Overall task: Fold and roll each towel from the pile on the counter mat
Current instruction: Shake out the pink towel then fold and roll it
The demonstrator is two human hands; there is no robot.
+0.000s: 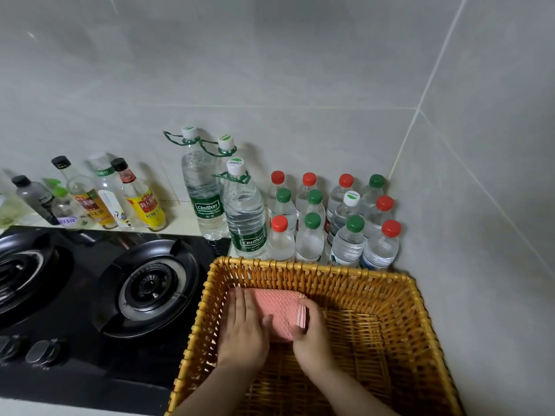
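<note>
Pressing flat with straight fingers, the left hand (244, 330) rests on one end of the rolled pink towel (277, 309) while the right hand (312, 336) curls round the other, inside the wicker basket (345, 273), water bottles (312, 235) standing behind.

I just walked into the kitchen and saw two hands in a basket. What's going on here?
A person is holding a folded-up pink towel inside a wicker basket on the counter, next to a gas stove. The left hand lies with straight fingers against the towel's left end. The right hand grips the right end, where the layered edges show. The towel is near the basket's back left corner. Water bottles stand behind the basket by the wall.
</note>
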